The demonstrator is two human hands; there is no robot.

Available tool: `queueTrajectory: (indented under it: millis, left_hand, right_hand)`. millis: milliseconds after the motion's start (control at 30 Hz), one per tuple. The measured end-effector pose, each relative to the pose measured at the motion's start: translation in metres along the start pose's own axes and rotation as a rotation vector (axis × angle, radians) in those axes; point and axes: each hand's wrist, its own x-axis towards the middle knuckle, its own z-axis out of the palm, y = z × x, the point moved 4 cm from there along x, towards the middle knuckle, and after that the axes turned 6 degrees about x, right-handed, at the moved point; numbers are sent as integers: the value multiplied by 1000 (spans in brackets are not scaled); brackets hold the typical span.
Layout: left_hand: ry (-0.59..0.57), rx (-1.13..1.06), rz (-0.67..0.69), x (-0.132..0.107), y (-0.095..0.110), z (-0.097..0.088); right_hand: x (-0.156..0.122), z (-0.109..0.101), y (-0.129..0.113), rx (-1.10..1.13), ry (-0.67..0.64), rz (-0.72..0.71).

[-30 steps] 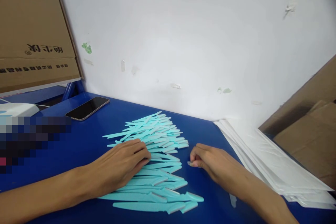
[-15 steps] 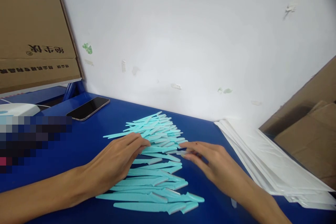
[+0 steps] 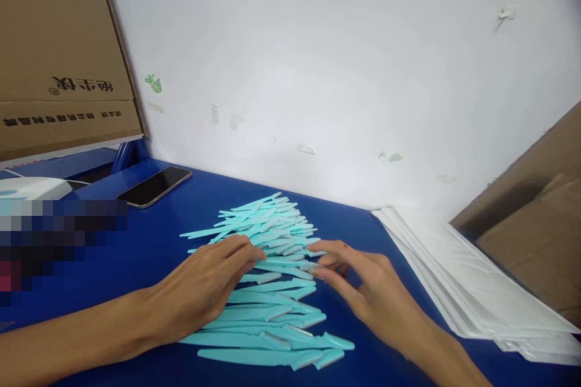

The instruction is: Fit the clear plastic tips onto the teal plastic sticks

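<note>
Turquoise eyebrow razors lie in a loose row and heap point(image 3: 272, 217) down the middle of the blue table point(image 3: 149, 254). My left hand point(image 3: 213, 278) is closed over the left ends of the middle razors, its fingertips pinching one eyebrow razor point(image 3: 285, 265) by the handle. Opposite, at the blade ends, is my right hand point(image 3: 358, 272). Its thumb touches a small translucent piece, seemingly a clear blade cap point(image 3: 311, 266), at that razor's tip. My right index finger reaches out above it, apart from the thumb. The left hand hides several handles.
A black-screened phone point(image 3: 157, 186) lies at the back left below a large cardboard box point(image 3: 68, 48). White plastic bags point(image 3: 472, 278) are stacked at the right, beside brown cardboard point(image 3: 531, 211). A white wall point(image 3: 295, 72) closes off the back.
The razor in my left fingers has shifted slightly down and right. My right fingertips have moved a little toward the left, closing in on its blade end.
</note>
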Motion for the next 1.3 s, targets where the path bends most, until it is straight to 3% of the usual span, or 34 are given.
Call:
queueTrajectory:
  millis: [133,267,467,667,1000,1167,1300]
  left_hand:
    - [81,-16,-17,3,-1,-7]
    - [48,-31,13,4,1,-7]
    - [-11,-38,110,2,7,-3]
    - [6,-26,194,-1,7,0]
    - [76,22,211,2,9,-3]
    - [180,176,121,10,-4,-13]
    - [177,322,-15,14,-27,-14]
  right_hand:
    - [0,-5,4,-31,37,6]
    - [-1,-6,1,-47,43,-38]
    - [-3,8,-11,-84,9,-149]
    - [-6,27,-13,-114,-13,-259]
    - [-5,30,-13,-154,56,-320]
    - [-2,18,-13,-307,141,-236]
    - [-2,7,-7,-454,108,-177]
